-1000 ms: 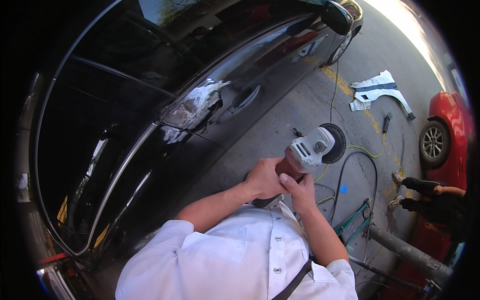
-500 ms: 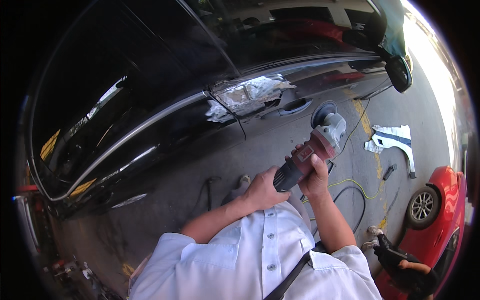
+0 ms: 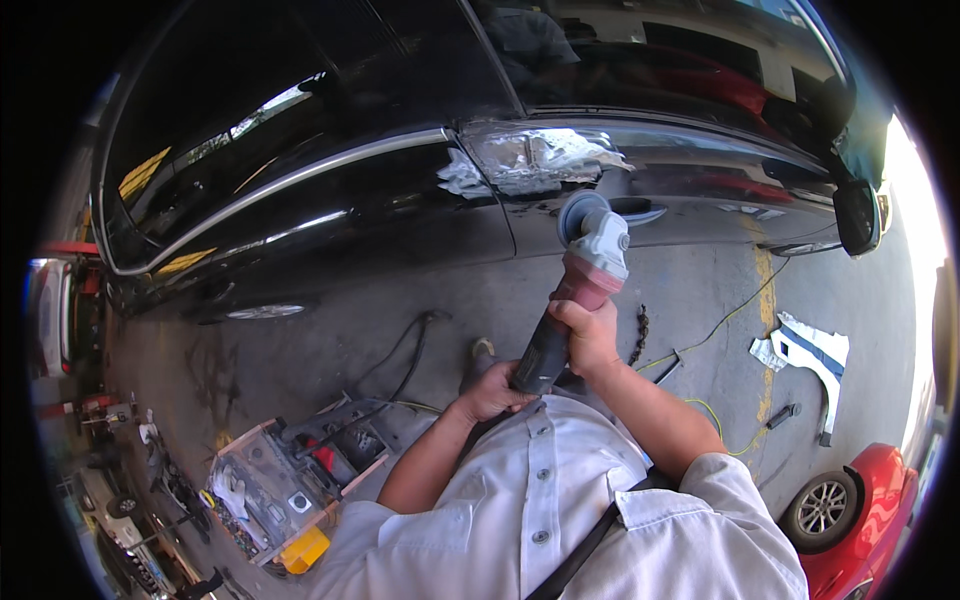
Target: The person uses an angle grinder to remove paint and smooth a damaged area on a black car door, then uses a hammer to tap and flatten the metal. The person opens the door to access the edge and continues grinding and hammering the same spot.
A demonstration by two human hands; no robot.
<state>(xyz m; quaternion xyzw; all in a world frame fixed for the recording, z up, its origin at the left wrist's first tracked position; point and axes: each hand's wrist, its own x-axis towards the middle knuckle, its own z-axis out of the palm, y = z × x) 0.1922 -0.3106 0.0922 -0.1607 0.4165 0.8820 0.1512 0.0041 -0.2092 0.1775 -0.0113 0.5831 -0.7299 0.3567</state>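
I hold a red, grey and black angle grinder pointed at the side of a black car. My right hand wraps round its body just behind the grey head. My left hand is closed on the black rear end, close to my shirt. The round disc at the tip overlaps the door beside the door handle; whether it touches the panel I cannot tell. Just above the disc, a rough bare-metal patch spreads across the seam between two doors.
A tool cart with a yellow item stands at the lower left. Dark hose and a yellow-green cable lie on the floor. A white fender panel lies to the right, near a red car. The black car's mirror sticks out.
The grinder has swung left and up toward the door, with its disc now over the panel by the handle. The view has shifted, bringing the tool cart in at lower left.
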